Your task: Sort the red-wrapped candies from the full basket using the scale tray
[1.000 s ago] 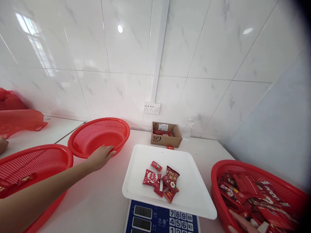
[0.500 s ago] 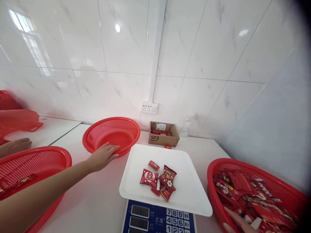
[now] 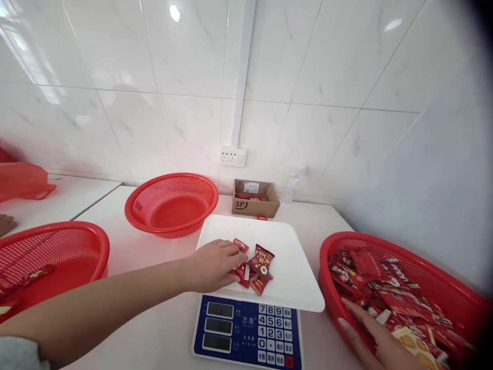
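Note:
A white tray (image 3: 296,272) rests on a blue digital scale (image 3: 246,329) and carries several small red snack packets (image 3: 260,264). My left hand (image 3: 211,264) lies over the left part of that pile, fingers curled round some packets. My right hand (image 3: 379,341) rests flat, fingers stretched out, on the red packets (image 3: 389,298) in the red basket (image 3: 454,303) at the right. An empty red mesh basket (image 3: 171,203) stands behind the tray to the left.
Another red basket (image 3: 54,254) with a few packets sits at the near left. A small cardboard box (image 3: 252,205) and a clear plastic bottle (image 3: 287,194) stand against the tiled wall. Another person's hand (image 3: 5,223) and a red bag (image 3: 21,180) show at the far left.
My left hand left the rim of the empty red basket and moved right onto the packets on the tray. My right hand slid further into view on the right basket.

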`<state>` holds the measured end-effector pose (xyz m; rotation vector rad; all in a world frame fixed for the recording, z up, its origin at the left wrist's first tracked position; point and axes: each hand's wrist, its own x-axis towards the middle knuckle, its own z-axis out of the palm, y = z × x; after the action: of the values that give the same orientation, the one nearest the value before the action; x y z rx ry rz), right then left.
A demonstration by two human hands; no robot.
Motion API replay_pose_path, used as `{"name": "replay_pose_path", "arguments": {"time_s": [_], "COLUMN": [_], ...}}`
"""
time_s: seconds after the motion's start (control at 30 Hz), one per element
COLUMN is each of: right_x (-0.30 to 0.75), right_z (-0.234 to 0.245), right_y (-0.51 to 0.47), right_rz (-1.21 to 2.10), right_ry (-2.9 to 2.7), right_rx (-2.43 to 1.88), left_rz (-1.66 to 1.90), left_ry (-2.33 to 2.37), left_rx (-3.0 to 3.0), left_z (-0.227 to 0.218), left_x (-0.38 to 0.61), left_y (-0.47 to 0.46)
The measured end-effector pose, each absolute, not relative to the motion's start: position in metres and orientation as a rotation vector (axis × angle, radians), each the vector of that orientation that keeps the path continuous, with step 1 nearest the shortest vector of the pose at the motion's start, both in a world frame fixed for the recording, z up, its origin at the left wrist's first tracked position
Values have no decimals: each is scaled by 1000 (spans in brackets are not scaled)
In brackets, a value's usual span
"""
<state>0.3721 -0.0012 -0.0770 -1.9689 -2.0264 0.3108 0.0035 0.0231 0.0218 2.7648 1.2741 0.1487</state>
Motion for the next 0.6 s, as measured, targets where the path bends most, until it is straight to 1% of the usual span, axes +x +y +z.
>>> {"name": "replay_pose_path", "arguments": {"time_s": [0.1,0.2,0.3,0.47,0.6], "right_x": [364,360,360,360,360], "right_z": [-63,-57,-57,-59,-59], "right_y": [-5,-7,-7,-7,-7], "right_rz": [309,293,258,215,242], "right_ry": [-2011,-2016,-2011,-2005,-2002], "right_rx": [-2025,-2026,-2023,-2001,-2029], "left_rz": [80,90,174,437,458], "left_ry": [1279,1375,1602,2117,2307], "left_rx": [2743,2639,2598,2428,2280], "left_z": [14,15,24,39,42], "left_x": [14,9,-10,-67,-97], "left_y": [29,33,38,61,79]}}
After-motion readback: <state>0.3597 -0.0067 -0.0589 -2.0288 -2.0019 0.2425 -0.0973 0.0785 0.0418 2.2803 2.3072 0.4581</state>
